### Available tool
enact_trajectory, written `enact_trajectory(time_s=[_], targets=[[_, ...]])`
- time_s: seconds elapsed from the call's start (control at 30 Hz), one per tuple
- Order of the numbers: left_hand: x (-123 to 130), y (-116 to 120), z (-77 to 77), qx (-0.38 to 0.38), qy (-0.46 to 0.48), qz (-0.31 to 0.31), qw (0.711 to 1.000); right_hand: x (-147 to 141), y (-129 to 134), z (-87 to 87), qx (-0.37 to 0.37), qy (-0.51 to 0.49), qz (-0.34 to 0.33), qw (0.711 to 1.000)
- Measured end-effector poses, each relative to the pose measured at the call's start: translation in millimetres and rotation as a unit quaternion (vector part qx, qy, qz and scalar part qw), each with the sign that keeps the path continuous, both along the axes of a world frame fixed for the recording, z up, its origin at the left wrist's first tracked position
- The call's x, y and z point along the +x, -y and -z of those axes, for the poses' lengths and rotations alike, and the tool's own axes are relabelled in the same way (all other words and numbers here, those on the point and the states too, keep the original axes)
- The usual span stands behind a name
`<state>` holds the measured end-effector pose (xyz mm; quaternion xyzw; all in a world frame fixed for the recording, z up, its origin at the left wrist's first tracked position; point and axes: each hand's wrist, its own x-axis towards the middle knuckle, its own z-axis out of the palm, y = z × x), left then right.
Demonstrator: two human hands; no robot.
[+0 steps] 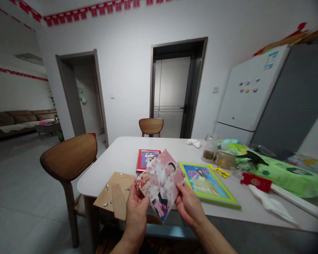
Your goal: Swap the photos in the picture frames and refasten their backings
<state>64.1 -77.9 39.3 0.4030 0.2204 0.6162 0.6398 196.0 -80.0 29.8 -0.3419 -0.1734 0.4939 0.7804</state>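
A pink photo print [161, 181] is held up over the table's near edge, tilted so that one corner points up. My left hand [136, 211] pinches its left side, and my right hand [189, 204] grips the right side with the thumb on top. Behind the print lies a red-framed picture [145, 159], partly covered by it. To the right rests a green-framed picture [208, 183]. A brown backing board [106, 197] with metal clips and a stand leg lies left of my left hand, jutting past the table edge.
On the white table [95, 173], glass jars [224, 158], a yellow packet [221, 171], a red packet [256, 182] and a green bag [286, 174] crowd the right side. One wooden chair [69, 158] stands left, another [151, 126] at the far side.
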Motion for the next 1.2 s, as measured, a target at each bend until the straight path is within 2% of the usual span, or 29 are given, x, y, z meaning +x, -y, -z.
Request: enact_trajectory(time_s=[0.07, 0.13, 0.23, 0.3, 0.4, 0.53, 0.7, 0.8, 1.0, 1.1, 1.2], targets=[[-5, -1, 4.4, -0.019, -0.019, 0.036, 0.999, 13, 0, -0.3, -0.026, 0.019, 0.011, 0.999], [-11, -3, 7.9, -0.042, -0.049, 0.078, 0.995, 23, 3, 0.8, -0.055, 0.048, -0.014, 0.997], [-14, -4, 17.3, -0.062, -0.097, 0.157, 0.981, 24, 10, 3.1, -0.087, 0.099, -0.070, 0.989], [-13, -4, 26.1, -0.062, -0.110, 0.192, 0.973, 21, 13, 4.7, -0.093, 0.124, -0.082, 0.985], [-11, -6, 37.4, -0.060, -0.110, 0.188, 0.974, 16, 15, 5.8, -0.081, 0.154, -0.099, 0.980], [-10, -9, 42.3, -0.070, -0.095, 0.189, 0.975, 14, 16, 2.7, -0.077, 0.174, -0.125, 0.974], [-10, -8, 40.2, -0.112, -0.071, 0.218, 0.967, 12, 16, -1.4, -0.078, 0.167, -0.133, 0.974], [-11, -9, 37.7, -0.122, -0.072, 0.204, 0.969, 10, 14, -0.2, -0.079, 0.176, -0.142, 0.971], [-8, -11, 37.0, -0.130, -0.067, 0.191, 0.971, 3, 9, 3.1, -0.061, 0.170, -0.119, 0.976], [-9, -10, 35.5, -0.145, -0.073, 0.193, 0.968, 2, 10, -1.4, -0.061, 0.148, -0.131, 0.978], [-10, -9, 27.0, -0.149, -0.035, 0.211, 0.966, 4, 15, -9.5, -0.061, 0.120, -0.163, 0.977]])
